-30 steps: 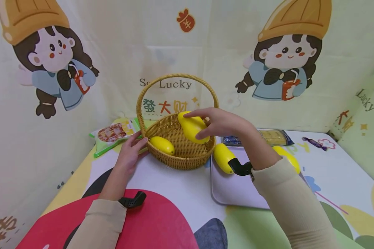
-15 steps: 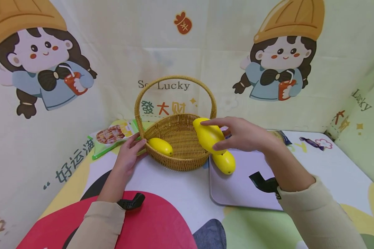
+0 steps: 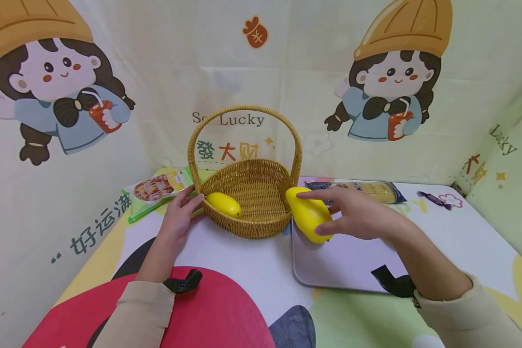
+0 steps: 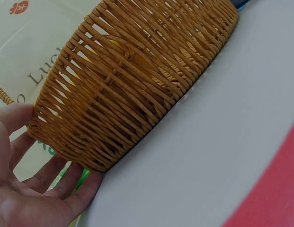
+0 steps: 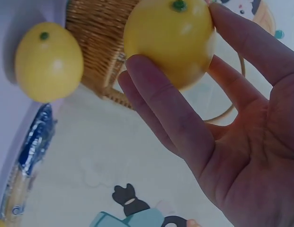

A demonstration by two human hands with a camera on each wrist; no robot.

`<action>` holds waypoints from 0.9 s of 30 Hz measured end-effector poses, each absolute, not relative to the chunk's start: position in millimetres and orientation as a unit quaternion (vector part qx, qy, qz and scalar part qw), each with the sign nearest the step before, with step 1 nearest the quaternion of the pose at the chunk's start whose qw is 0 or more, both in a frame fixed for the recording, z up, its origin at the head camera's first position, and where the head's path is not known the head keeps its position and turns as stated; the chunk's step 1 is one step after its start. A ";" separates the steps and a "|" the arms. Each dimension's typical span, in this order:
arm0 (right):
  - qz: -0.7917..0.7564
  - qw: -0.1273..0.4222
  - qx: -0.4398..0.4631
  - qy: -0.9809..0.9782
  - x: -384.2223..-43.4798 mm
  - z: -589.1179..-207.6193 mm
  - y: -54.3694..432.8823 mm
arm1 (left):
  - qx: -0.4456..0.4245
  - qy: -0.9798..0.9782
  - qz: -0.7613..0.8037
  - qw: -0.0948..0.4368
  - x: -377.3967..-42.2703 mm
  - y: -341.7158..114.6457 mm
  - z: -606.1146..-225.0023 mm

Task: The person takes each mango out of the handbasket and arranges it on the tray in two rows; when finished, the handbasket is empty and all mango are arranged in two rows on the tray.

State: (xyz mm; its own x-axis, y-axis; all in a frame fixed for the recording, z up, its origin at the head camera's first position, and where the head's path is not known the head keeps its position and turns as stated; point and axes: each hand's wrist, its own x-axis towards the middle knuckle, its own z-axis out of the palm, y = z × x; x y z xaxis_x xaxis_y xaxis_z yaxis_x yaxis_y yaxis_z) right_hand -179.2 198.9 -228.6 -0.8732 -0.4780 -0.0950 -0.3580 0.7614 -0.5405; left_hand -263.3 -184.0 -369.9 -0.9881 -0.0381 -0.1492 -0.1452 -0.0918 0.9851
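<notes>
In the head view my right hand pinches a yellow mango between thumb and fingers, just right of the basket and over the tray's left end. The right wrist view shows this mango between the fingertips, with a second mango on the tray behind it. My left hand holds the left side of the wicker basket. Up close, its thumb lies at the basket's rim and its fingers at the woven wall. Inside the basket, at the left, lies another mango.
A lilac tray sits to the right of the basket, partly beneath my right arm. Behind the tray is a long clear packet, and a purple-wrapped candy lies farther right. A green-edged food bag lies behind my left hand.
My right hand has carried its mango from above the basket rightward and down to over the tray, where it hides the mango behind. My left hand has stayed at the basket.
</notes>
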 end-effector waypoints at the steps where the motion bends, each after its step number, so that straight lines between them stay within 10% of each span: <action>1: -0.267 0.115 -0.228 0.929 -177.2 -232.7 201.2 | -0.067 0.672 0.736 0.037 -263.3 -184.1 -369.9; 27: -0.240 0.195 -0.167 0.936 -154.2 -298.7 204.7 | -0.066 0.670 0.738 0.038 -261.4 -183.4 -369.7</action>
